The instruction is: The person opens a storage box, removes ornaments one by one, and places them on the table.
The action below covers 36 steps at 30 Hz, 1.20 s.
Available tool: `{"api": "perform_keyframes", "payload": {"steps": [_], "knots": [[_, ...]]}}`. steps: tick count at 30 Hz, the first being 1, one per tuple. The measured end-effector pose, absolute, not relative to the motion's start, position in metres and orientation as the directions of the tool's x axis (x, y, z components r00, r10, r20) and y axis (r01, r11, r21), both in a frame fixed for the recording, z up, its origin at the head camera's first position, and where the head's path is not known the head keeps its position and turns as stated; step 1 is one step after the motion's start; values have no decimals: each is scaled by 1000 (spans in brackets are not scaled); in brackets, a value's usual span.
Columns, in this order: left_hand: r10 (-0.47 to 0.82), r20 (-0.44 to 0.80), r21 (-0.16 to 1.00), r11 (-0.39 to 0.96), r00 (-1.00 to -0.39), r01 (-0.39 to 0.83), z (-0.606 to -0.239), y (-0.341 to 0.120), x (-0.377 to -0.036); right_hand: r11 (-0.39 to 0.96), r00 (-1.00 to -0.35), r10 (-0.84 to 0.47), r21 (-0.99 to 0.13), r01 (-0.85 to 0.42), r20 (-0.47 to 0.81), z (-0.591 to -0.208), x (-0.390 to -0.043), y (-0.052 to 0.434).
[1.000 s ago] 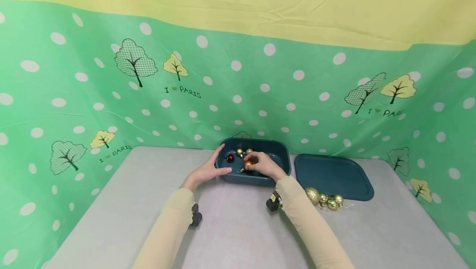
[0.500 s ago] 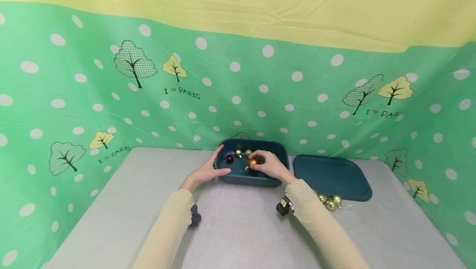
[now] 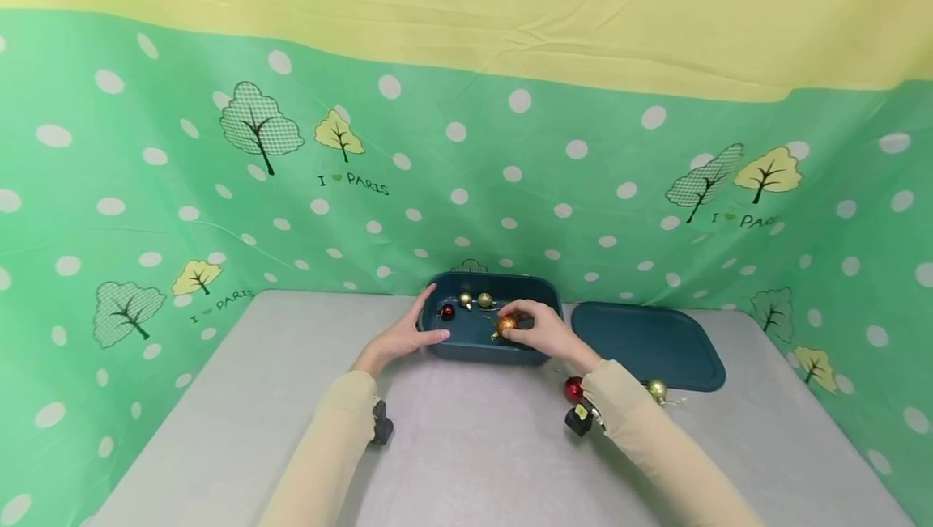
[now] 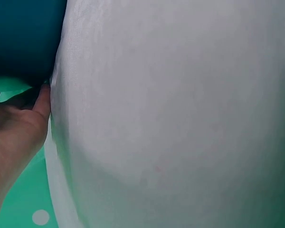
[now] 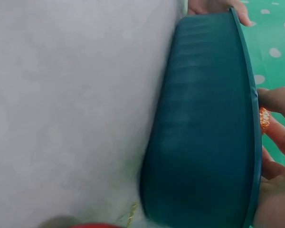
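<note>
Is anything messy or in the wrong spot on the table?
A little. A red ball and a gold ball lie loose on the table, outside the teal box that holds the others. The lid lies off beside it. Nothing looks broken or spilled.

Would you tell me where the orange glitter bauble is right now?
In the head view the orange glitter bauble sits in the right hand's fingers, just inside the teal bin's near rim, right of centre.

Both forearms in cream sleeves stretched forward, left hand (image 3: 403,337) spread with fingers straight and thumb apart, palm turned inward, right hand (image 3: 543,330) palm down, fingers curled in a pinch, a small device strapped at each wrist
</note>
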<state>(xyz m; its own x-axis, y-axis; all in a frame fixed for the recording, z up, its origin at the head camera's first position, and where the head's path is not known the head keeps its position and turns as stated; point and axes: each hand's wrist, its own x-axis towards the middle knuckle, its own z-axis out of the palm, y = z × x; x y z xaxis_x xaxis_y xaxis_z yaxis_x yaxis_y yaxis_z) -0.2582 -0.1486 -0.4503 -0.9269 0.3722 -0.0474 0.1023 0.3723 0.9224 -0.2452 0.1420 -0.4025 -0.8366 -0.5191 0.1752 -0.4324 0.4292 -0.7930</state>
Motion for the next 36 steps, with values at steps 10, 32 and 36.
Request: {"api": "perform_keyframes", "payload": {"steps": [10,32,36], "knots": [[365,-57,919,383,-929,95,-452,-149,-258,404,-866,-464,-826,-393,185,-385,-227,159],[361,-52,911,400,-931,104,-448,-147,-256,464,-887,-424,-797,-387,184,-376,-209,208],[363,-51,910,400,-930,106,-449,-147,-257,434,-892,-421,-828,-356,163,-377,-206,216]]}}
